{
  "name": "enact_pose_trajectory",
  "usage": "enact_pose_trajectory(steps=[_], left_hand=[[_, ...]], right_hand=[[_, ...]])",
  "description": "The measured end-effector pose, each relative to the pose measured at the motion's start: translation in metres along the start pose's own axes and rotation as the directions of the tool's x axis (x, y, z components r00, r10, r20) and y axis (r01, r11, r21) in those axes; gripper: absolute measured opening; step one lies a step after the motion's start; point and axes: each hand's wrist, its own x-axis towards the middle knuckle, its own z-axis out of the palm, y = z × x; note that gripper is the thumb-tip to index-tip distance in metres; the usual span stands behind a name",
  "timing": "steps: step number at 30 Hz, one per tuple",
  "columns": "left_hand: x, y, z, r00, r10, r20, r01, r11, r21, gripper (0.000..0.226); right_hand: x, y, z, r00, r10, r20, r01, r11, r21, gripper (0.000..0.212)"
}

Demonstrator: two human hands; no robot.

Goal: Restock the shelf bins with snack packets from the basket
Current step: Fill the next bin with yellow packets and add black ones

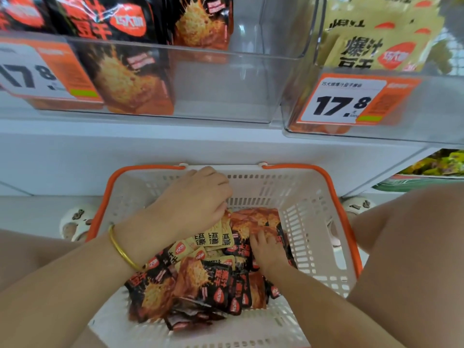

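Left hand (195,202) curls round yellow packets (218,237), gathering a bunch; right hand (266,249) lies flat, fingers spread, on black packets (200,280) beneath (probably sorting flavours). Basket (313,222) under both; bins (226,96) above.

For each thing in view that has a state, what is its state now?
left hand: grips beige packets
right hand: fingers spread flat on black packets
basket: part full of mixed packets
left bin: part full, right side bare
right bin: stocked with beige bags
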Motion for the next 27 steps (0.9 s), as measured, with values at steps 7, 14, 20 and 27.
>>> enact_pose_trajectory(steps=[7,14,20,27], left_hand=[[0.000,0.005,-0.003,0.997,-0.012,0.071,0.011,1.000,0.016,0.032],[0.007,0.022,-0.006,0.977,-0.005,0.214,0.012,0.999,-0.031,0.051],[0.005,0.023,-0.040,0.998,-0.068,-0.007,0.065,0.978,-0.198,0.025],[-0.011,-0.001,-0.126,0.904,-0.289,-0.315,-0.051,0.659,-0.750,0.031]], right_hand=[[-0.004,0.005,-0.051,0.989,0.145,0.034,-0.149,0.950,0.275,0.044],[-0.062,0.021,-0.172,0.977,0.139,0.164,-0.132,-0.215,0.968,0.020],[-0.125,0.029,-0.214,1.000,-0.002,-0.022,0.020,-0.320,0.947,0.050],[-0.160,0.018,-0.278,0.824,0.082,-0.560,0.564,-0.033,0.825,0.013]])
